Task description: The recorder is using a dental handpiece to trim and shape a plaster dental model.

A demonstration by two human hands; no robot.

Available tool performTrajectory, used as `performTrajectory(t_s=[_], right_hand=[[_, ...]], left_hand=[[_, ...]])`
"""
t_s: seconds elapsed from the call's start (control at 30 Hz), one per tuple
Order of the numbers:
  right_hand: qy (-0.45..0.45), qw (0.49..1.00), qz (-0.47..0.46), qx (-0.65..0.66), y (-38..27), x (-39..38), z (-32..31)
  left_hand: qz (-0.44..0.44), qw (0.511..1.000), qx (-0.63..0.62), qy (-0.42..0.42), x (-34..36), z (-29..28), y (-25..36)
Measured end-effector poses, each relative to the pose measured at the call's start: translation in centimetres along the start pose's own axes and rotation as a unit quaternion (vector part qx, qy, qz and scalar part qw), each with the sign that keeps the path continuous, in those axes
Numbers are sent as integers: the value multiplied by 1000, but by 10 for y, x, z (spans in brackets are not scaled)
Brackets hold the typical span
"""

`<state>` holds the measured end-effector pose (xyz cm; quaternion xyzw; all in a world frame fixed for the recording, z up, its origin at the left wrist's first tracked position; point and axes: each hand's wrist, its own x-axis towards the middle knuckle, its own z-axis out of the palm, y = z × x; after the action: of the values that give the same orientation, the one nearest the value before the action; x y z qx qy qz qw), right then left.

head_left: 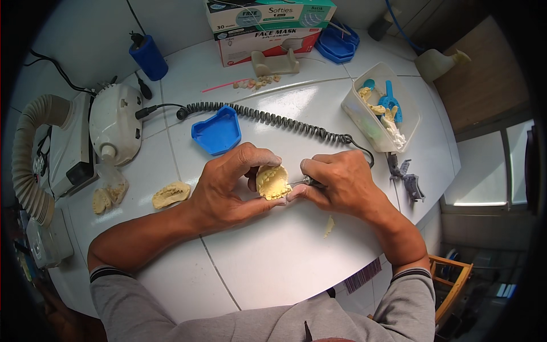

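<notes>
My left hand grips a pale yellow dental cast between thumb and fingers, its row of teeth facing up. In my right hand is a dental handpiece, its thin metal tip touching or very near the cast's right edge. Most of the handpiece's body is hidden by my fingers. A black coiled cord runs behind both hands toward the handpiece. Beyond my left hand lies a blue mould tray. Another yellow cast rests left of my left wrist.
At left stand a white motor unit and a ribbed hose; a plastic bag lies near them. A plastic tub of tools sits at right, beside a grey hinged articulator. Mask boxes stand at the back. Yellow scraps lie nearby.
</notes>
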<state>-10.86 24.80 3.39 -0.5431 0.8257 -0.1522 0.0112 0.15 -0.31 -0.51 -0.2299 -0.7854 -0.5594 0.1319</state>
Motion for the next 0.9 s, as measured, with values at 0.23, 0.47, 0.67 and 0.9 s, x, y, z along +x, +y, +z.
performTrajectory(t_s=[0.23,0.47,0.67,0.9], right_hand=[[3,1000,5,-1,0,0,2],[-2,1000,-7,-2,0,0,0],[5,1000,-10,-6,-1,0,1],[16,1000,-11,-6,0,0,4]], left_hand=[[3,1000,-5,3,0,1,0],[13,999,19,26,1,3,-2],[19,999,23,32,2,5,-3],[21,999,32,39,6,4,3]])
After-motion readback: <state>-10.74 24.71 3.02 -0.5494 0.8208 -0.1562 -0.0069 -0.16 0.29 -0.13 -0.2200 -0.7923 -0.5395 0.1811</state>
